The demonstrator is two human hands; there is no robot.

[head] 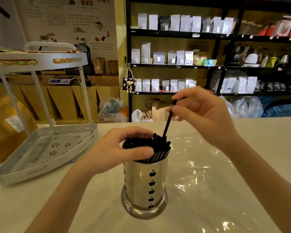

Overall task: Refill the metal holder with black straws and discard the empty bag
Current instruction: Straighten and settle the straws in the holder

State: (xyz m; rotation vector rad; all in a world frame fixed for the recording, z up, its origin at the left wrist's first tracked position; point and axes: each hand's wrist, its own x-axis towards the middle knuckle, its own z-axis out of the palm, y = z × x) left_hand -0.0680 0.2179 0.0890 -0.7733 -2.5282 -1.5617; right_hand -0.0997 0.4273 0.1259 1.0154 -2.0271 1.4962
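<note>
Shop bench (242,132), pale top. Metal holder (145,182) upright at centre, nearly full of black straws (158,151). Left hand (124,147) cups bundle; right hand (203,113) fingers pinch one straw (168,121) near its top. Straws: light, stiff, slippery. Empty bag (200,165): limp film under the holder.

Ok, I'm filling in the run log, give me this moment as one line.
left hand: steadying straws in metal holder | right hand: pinching one straw, lower end among the bundle | bag: flat on counter
</note>
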